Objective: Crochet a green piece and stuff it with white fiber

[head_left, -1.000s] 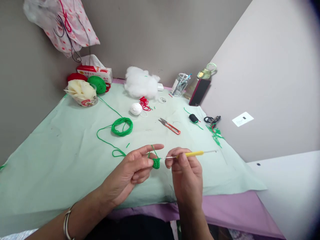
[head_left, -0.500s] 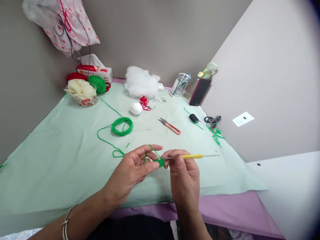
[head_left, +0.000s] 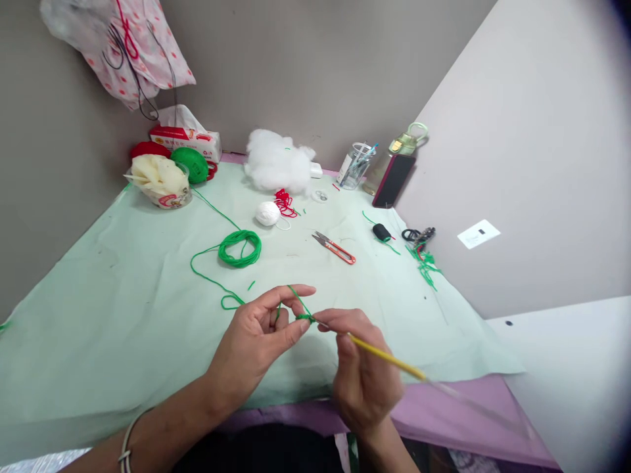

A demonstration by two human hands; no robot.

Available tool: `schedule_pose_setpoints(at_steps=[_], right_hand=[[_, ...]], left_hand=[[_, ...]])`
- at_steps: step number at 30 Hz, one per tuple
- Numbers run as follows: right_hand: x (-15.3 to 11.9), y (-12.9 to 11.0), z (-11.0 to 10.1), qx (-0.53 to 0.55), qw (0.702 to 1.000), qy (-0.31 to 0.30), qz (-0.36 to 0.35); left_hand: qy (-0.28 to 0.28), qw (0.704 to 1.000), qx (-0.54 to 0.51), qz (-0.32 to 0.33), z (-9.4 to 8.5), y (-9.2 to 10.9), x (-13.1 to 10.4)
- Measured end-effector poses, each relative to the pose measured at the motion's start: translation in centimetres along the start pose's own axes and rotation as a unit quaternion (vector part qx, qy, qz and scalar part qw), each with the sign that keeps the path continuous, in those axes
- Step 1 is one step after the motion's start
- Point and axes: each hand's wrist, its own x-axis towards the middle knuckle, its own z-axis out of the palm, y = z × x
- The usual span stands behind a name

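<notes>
My left hand (head_left: 261,335) pinches a small green crochet piece (head_left: 304,318) between thumb and fingers, and green yarn (head_left: 298,299) runs over its raised index finger. From the right, my right hand (head_left: 367,368) grips a crochet hook with a yellow handle (head_left: 387,357). The hook's tip meets the green piece, though the exact stitch is too small to make out. Its handle slants down to the right, where the far metal end is blurred. A loose coil of green yarn (head_left: 240,249) lies beyond my left hand, its strand trailing toward that hand.
Orange-handled thread snips (head_left: 335,248) lie ahead of my hands. Farther back are a white yarn ball (head_left: 267,213), white stuffing (head_left: 279,162), a jar (head_left: 353,167), a phone (head_left: 394,180) and a tub (head_left: 162,187). Black thread (head_left: 381,232) and green scraps (head_left: 426,266) lie to the right.
My right hand has turned and lowered, so the hook has swung from nearly level to slanting down rightward. The green piece has tilted and moved slightly left with my left hand.
</notes>
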Motion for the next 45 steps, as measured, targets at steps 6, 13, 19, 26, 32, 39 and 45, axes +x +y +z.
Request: schedule_pose_setpoints(at_steps=[6,13,19,26,32,39,45], right_hand=[[-1.2,1.1,1.1,-0.163,0.979,0.018,-0.123],[0.4,0.3,1.1,0.15,0.975,0.1,0.131],[0.3,0.4,1.6,0.072,0.99,0.056,0.106],[0.1,0.6,1.1,0.0,0.997,0.076,0.029],[1.0,0.7,0.9,0.224,0.951,0.077,0.201],[0.6,1.0,1.0,0.237,0.941,0.085,0.226],[1.2,0.8,0.7,0.294,0.926,0.067,0.227]], left_hand=[[-0.021,0.991,-0.116,-0.062,0.6,0.3,-0.1],[-0.048,0.967,-0.225,-0.108,-0.1,0.6,0.2],[-0.029,0.984,-0.16,-0.074,0.8,0.6,0.2],[-0.077,0.956,-0.245,-0.139,0.4,0.3,0.6],[-0.067,0.965,-0.226,-0.111,0.2,0.4,0.7],[-0.051,0.985,-0.142,-0.086,0.3,0.4,0.3],[-0.046,0.989,-0.121,-0.076,-0.1,0.6,0.2]])
